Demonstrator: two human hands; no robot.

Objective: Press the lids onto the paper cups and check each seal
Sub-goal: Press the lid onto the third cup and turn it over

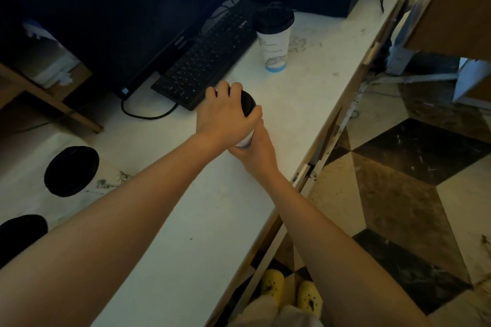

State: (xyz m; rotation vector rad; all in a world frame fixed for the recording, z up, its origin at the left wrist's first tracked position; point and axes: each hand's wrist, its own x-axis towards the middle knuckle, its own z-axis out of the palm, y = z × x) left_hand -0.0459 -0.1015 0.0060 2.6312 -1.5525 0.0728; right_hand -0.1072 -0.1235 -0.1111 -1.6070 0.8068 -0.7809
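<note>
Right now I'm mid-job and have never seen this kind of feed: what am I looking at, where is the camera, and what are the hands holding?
There is no machine here, only a person's two bare hands. The single picture comes from a camera worn on their head, looking forward and down, so the arms reach in from the bottom. The left hand curls over a black lid on a paper cup, which the right hand grips lower down. On the white counter a second cup, already lidded, stands beside a keyboard. Two spare lids lie at the left. The yellow shoes at the bottom are on the person's feet.
</note>
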